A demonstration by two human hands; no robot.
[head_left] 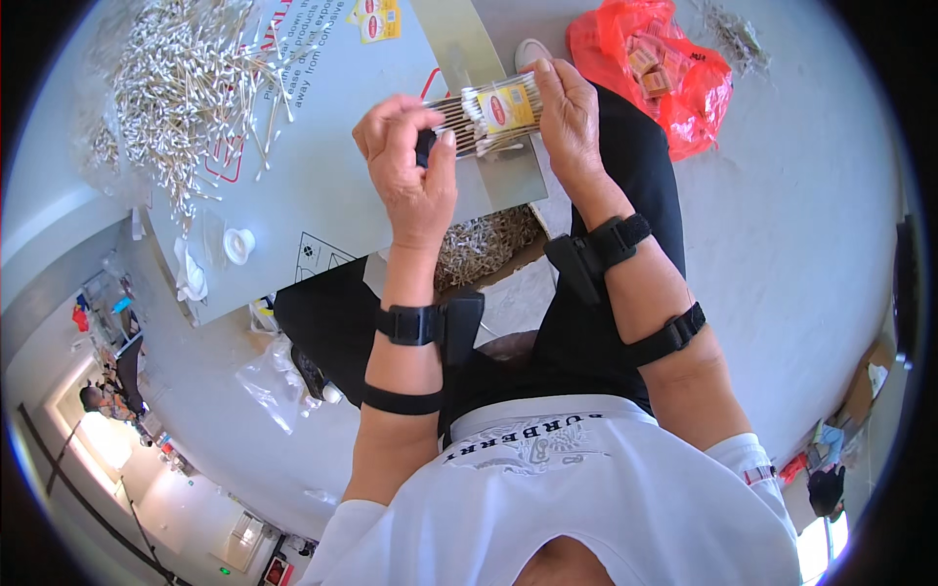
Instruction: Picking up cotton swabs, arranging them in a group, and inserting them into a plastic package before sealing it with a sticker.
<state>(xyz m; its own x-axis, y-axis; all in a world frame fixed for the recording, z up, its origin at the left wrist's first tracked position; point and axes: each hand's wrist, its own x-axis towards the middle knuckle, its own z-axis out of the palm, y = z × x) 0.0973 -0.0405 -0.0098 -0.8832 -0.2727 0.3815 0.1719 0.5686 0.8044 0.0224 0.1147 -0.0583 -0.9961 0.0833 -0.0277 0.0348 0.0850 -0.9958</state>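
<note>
A flat pack of cotton swabs (503, 107) with a yellow and red label lies across the space between my two hands, above the near right edge of the table. Closed around its right end, my right hand (570, 115) presses the thumb along the side. My left hand (408, 171) has its fingers curled and its thumb bent at the left end, where brown sticks stick out past the white tips. Something small and black shows between those left fingers; its kind is unclear.
A large heap of loose swabs (176, 88) covers the table's (332, 146) left side, near a white roll (237, 246). Yellow labels (376, 20) lie at the far edge. Under the near edge stands a swab-filled box (489, 244). A red plastic bag (699, 112) with small packs sits right.
</note>
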